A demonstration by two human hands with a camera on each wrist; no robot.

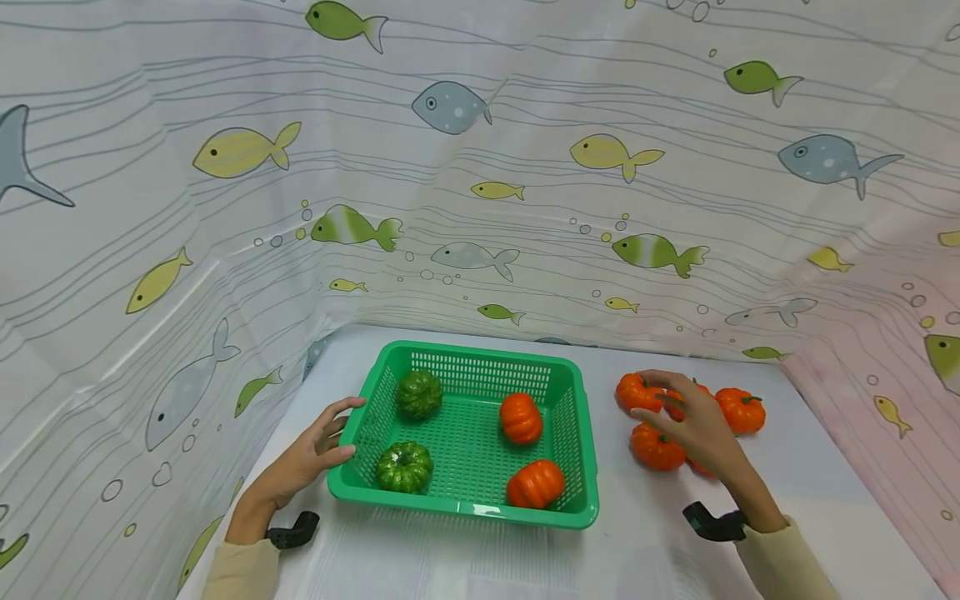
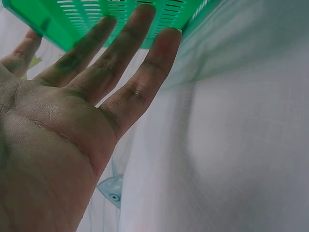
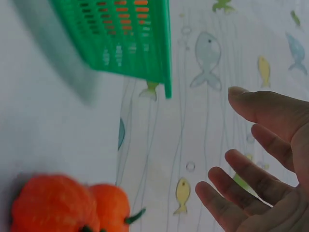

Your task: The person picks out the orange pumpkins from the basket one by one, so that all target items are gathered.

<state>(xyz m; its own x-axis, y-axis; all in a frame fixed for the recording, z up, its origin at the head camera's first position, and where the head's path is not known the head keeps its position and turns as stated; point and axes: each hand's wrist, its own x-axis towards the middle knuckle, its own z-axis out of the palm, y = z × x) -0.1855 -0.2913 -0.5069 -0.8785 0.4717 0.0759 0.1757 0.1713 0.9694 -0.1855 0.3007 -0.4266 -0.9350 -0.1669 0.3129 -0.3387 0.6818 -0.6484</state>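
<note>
A green plastic basket [image 1: 465,506] holds two green pumpkins [image 1: 405,467] on its left and two orange pumpkins [image 1: 521,418] on its right. At the basket's left side is my left hand [image 1: 307,454], its fingers extended. In the left wrist view, the fingertips [image 2: 166,41] reach the slotted basket wall [image 2: 91,14]; whether they press on it I cannot tell. My right hand [image 1: 693,425] hovers over a group of orange pumpkins [image 1: 657,447] right of the basket. Thumb and fingers are spread, with nothing held, and the hand partly hides that group.
The white table [image 1: 622,542] carries the basket and the loose pumpkins. A fish-printed curtain [image 1: 525,217] surrounds the table at the back and sides. Dark wrist devices [image 1: 294,531] sit at both cuffs.
</note>
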